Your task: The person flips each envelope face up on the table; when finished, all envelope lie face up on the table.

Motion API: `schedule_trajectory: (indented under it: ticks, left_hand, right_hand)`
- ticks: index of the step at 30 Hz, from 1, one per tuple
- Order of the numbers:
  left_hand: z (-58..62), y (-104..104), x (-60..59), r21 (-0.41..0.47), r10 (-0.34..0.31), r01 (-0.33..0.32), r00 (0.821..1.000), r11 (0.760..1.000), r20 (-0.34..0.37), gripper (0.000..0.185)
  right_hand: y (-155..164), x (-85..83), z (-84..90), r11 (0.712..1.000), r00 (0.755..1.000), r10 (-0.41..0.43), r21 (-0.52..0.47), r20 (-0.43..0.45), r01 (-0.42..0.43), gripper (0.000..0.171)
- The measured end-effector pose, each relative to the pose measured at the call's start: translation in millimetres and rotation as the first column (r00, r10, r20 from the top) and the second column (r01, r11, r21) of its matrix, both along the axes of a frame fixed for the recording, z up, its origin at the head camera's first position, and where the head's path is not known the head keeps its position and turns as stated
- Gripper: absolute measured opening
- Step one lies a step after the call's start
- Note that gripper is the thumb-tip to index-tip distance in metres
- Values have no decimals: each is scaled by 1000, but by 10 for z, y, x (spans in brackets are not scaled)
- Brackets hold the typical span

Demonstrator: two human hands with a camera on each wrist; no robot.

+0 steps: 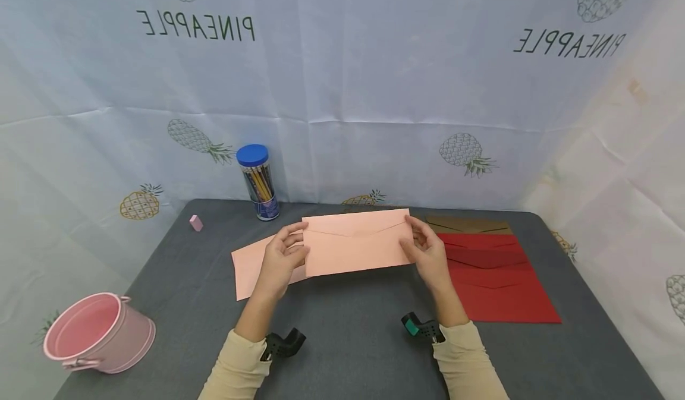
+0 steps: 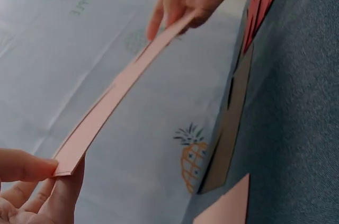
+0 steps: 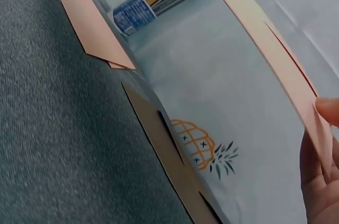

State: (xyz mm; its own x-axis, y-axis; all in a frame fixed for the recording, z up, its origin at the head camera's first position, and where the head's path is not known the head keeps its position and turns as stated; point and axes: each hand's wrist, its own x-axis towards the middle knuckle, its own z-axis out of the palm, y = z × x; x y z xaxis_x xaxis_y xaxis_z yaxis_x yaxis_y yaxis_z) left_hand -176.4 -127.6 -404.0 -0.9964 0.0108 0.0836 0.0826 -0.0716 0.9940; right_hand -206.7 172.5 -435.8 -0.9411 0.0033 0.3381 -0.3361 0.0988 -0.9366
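A pale pink envelope [image 1: 355, 248], flap side toward me, is held up above the table between both hands. My left hand [image 1: 282, 257] pinches its left edge, thumb in front and fingers behind. At the opposite edge my right hand [image 1: 428, 251] pinches it the same way. The left wrist view shows the envelope [image 2: 119, 89] nearly edge-on and slightly bowed, raised off the tabletop. Another pink envelope [image 1: 247, 269] lies on the table to the left, partly hidden behind the left hand and the held envelope.
Red envelopes [image 1: 514, 302] lie overlapped at right, with a brown envelope [image 1: 465, 224] behind them. A blue-lidded tub of pencils [image 1: 259, 183] stands at the back left, near a small pink eraser-like block [image 1: 196, 223]. A pink bucket [image 1: 134, 340] sits at the front left.
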Motion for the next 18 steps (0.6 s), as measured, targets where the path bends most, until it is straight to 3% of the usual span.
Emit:
schedule_trajectory:
  ticks: [7,10,14,18]
  left_hand:
    - [-171,-46,-97,-7,-33,34,999,999,36,48]
    - [-268,-39,-135,-30,-49,51,997,998,64,48]
    - [-372,24,-141,-88,-82,96,985,991,151,47]
    - [-450,123,-124,-156,-88,118,978,981,187,45]
  right_hand:
    - [147,-29,-100,997,996,71,-17,49,-71,47]
    - [247,-44,-148,992,990,91,78,112,-100,45]
    - [409,-50,-196,963,967,113,214,229,-163,46]
    - [526,-34,-217,939,938,111,276,327,-207,49]
